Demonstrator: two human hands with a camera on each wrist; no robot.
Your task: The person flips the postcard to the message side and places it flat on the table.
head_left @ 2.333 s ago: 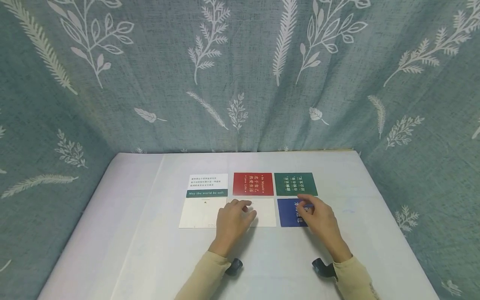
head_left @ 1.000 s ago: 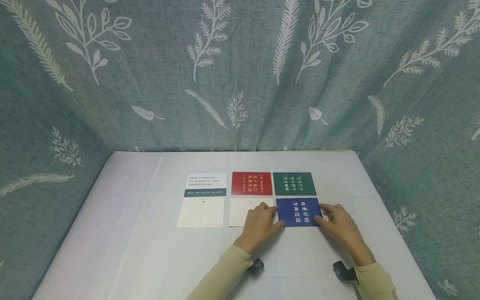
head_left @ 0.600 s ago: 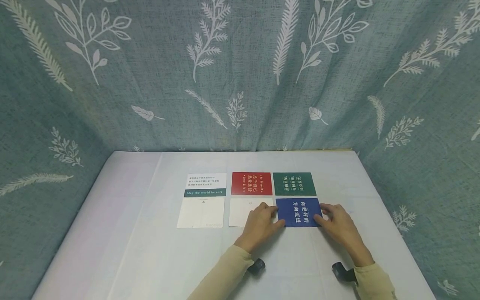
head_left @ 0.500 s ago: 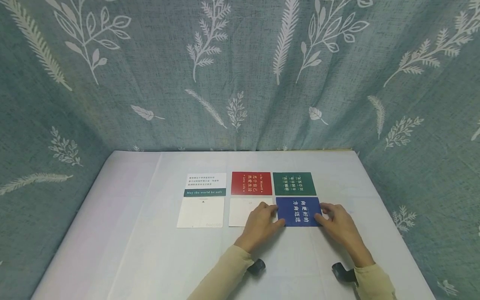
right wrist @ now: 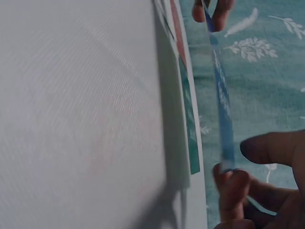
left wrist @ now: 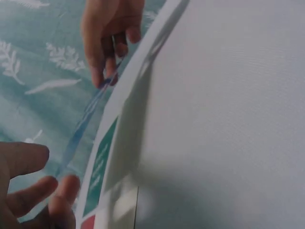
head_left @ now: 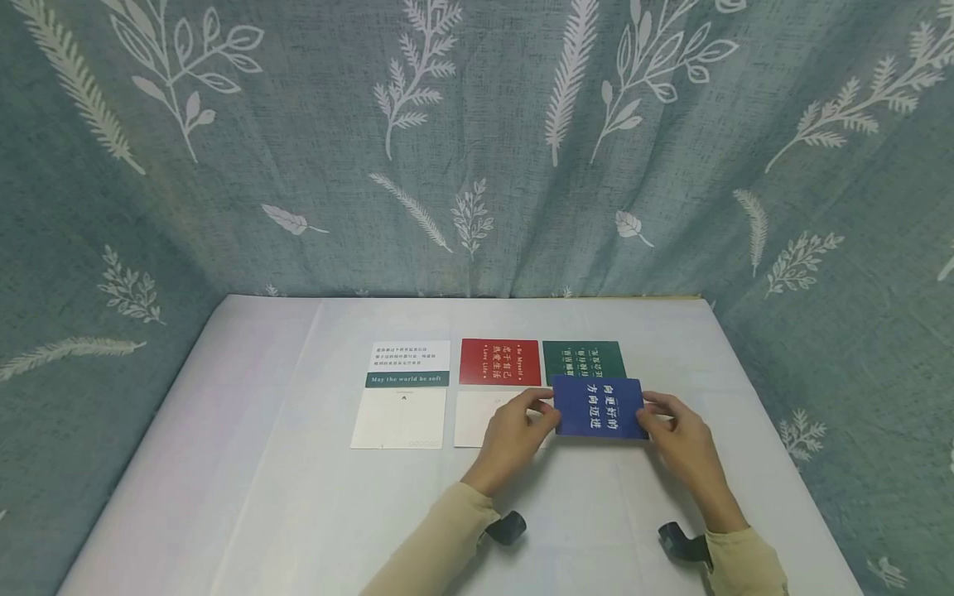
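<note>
Both hands hold a blue card (head_left: 599, 406) with white lettering, raised off the table. My left hand (head_left: 514, 434) pinches its left edge; my right hand (head_left: 686, 443) pinches its right edge. From the right wrist the blue card (right wrist: 221, 90) appears nearly edge-on, stretched between the two hands. Behind it lies a green card (head_left: 585, 356), its lower part covered in the head view. A white card (head_left: 480, 418) lies flat beside my left hand, which hides its right side.
A red card (head_left: 499, 362) lies left of the green one. Farther left, a white card with a green band (head_left: 408, 364) sits above a plain white card (head_left: 400, 418). The white table (head_left: 298, 497) ends at a patterned teal curtain (head_left: 477, 149).
My hands went to the blue card's two side edges while it lay flat. Since half a second ago it has risen off the table, overlapping the green card's lower edge in view.
</note>
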